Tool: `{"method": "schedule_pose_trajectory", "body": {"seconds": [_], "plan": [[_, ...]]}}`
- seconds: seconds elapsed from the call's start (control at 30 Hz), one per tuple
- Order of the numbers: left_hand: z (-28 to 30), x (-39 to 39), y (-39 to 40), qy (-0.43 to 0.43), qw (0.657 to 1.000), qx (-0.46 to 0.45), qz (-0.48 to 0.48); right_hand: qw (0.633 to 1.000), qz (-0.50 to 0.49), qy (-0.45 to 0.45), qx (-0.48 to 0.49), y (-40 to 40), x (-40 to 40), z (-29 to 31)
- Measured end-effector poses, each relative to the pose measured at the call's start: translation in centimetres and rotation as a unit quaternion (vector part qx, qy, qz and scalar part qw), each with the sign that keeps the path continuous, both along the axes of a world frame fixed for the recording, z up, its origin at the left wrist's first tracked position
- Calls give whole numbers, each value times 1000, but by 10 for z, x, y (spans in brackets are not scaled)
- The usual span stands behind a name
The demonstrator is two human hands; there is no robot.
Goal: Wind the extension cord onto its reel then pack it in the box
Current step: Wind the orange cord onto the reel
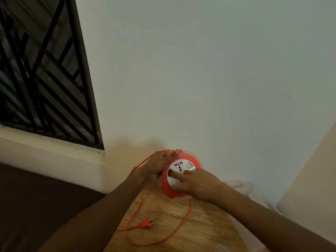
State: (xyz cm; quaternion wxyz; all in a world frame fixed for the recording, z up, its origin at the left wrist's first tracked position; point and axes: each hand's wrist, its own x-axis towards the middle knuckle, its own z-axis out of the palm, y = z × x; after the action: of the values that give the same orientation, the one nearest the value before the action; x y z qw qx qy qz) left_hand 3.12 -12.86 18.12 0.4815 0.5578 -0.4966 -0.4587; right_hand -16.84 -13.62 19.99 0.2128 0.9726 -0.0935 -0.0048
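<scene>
The left hand [160, 161] is closed around the upper left rim of the orange cord reel [179, 174], thumb along its edge, and seems to pinch the orange cord [174, 231] where it feeds into the rim. The right hand [197, 184] lies over the reel's white socket face [181, 169], index finger stretched into a recess of that face and the other fingers curled against the lower rim; it presses and turns rather than clamps. The reel is held tilted just above the far end of the wooden table [205, 230], close to the wall.

From the reel the cord runs out two ways: one strand sweeps left behind the left wrist, another drops from the lower rim into a loose loop on the table, ending at the two-pin plug [146, 224] lying flat near the left forearm. Much cord is not yet wound.

The reel looks like light, rigid, smooth plastic, so the rim is probably the surest hold, with a finger in the face recess for cranking. The cord appears thin and limp, likely to kink or snag; guiding it through lightly closed fingers should keep the turns even.

At the right, beside the table, stands a translucent plastic box [254, 193], presumably the one to pack.
</scene>
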Motion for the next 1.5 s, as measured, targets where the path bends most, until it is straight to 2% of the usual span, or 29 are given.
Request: {"method": "schedule_pose_trajectory", "body": {"seconds": [0.2,0.27,0.37,0.5,0.57,0.73,0.8,0.83,0.87,0.93,1.0,1.07,1.13,1.2,1.5], "plan": [[-3,-11,3,26,999,6,-19,996,-53,45,-63,12,17,1],[-2,-12,3,17,1000,-1,-17,994,-101,3,-33,16,23,3],[-4,-14,3,41,999,-5,-12,975,-189,-115,26,13,26,13],[-11,-17,-1,88,995,-29,40,911,-287,-277,100,3,25,24],[-11,-19,-4,86,993,-44,74,876,-341,-315,131,-2,28,19],[-8,-28,-3,43,988,-80,128,756,-445,-411,247,-7,38,2],[-11,-27,-1,34,987,-74,135,739,-444,-422,281,-7,36,-4],[-12,-24,-1,42,988,-67,134,754,-425,-420,272,-6,33,-6],[-13,-20,-1,52,988,-60,129,788,-390,-412,237,-5,28,-7],[-11,-13,-2,45,991,-50,118,877,-287,-369,112,-6,15,-9],[-6,-8,-1,30,993,-41,108,939,-186,-289,18,-8,1,-7],[-4,-4,1,40,995,-36,88,977,-103,-187,-12,-10,-8,-7],[-4,-3,1,30,997,-29,65,993,-50,-107,-2,-11,-12,-5],[-4,-3,2,8,999,-18,49,998,-23,-65,12,-10,-13,-3],[-6,-7,2,-23,1000,-5,-14,995,-36,90,6,-1,0,16]]}}
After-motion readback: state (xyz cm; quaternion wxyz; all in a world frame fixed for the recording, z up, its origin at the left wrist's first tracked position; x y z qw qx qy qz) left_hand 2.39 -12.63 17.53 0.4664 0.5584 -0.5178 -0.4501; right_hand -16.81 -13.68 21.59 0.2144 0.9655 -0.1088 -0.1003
